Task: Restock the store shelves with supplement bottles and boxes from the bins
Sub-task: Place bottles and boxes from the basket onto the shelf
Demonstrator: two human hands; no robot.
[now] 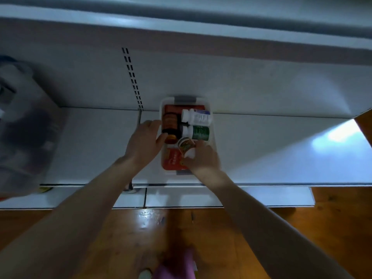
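**Bare forearms, pink-purple clothing**

The left forearm (80, 208) and right forearm (261, 214) are bare right up to the left hand (144, 141) and right hand (203, 158). Well behind the hands, between the forearms, shows a blurred pink-purple garment (177, 266).

Wide bare shelf (271, 154) right of the bin (164, 102), plenty of room to reach through! Left stretch is tighter, hemmed by a big blurred bulk (26, 125), and the bin itself is jammed with bottles (198, 117) and boxes (173, 160).
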